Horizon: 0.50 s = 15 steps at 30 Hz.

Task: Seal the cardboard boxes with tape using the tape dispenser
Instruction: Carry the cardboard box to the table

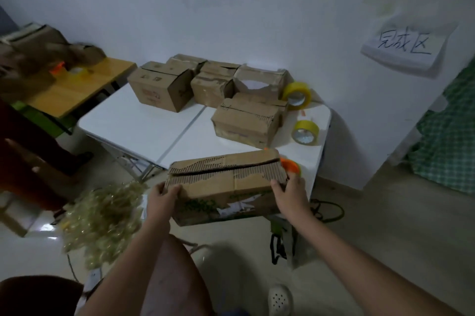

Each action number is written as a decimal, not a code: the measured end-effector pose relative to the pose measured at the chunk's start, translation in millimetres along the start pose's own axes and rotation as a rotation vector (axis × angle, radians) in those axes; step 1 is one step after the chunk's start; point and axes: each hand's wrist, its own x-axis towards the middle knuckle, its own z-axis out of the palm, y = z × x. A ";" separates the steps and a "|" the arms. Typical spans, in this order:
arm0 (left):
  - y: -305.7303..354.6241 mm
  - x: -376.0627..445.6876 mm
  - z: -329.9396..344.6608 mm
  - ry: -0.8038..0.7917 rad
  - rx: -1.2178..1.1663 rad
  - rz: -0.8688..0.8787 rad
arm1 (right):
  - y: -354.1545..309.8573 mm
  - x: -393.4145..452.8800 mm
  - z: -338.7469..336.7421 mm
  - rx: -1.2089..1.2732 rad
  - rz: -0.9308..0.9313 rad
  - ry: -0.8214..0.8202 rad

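Note:
I hold a worn cardboard box [226, 187] with torn top flaps in the air at the near edge of the white folding table [144, 120]. My left hand [164, 196] grips its left end and my right hand [290, 191] grips its right end. An orange tape dispenser [290, 165] shows just behind the box's right corner, partly hidden. Several more cardboard boxes [205, 86] stand on the far side of the table. Two yellow tape rolls [297, 95] [305, 133] lie at the table's right edge.
A wooden table [84, 84] at the left carries another orange dispenser with tape [69, 70] and blurred boxes. A heap of crumpled used tape [102, 220] lies on the floor at my left. Cables [326, 210] run under the table. A handwritten sign [403, 44] hangs on the wall.

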 end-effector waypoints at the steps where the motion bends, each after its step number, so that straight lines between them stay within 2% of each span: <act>1: 3.1 8.2 0.3 0.014 -0.009 -0.006 | -4.8 8.2 3.2 0.016 -0.011 -0.020; 9: 33.0 71.0 -0.2 0.067 0.016 -0.010 | -35.7 56.3 27.2 0.032 -0.040 -0.082; 15: 49.9 132.8 14.5 0.005 0.013 0.012 | -57.1 85.8 46.0 0.060 -0.011 -0.040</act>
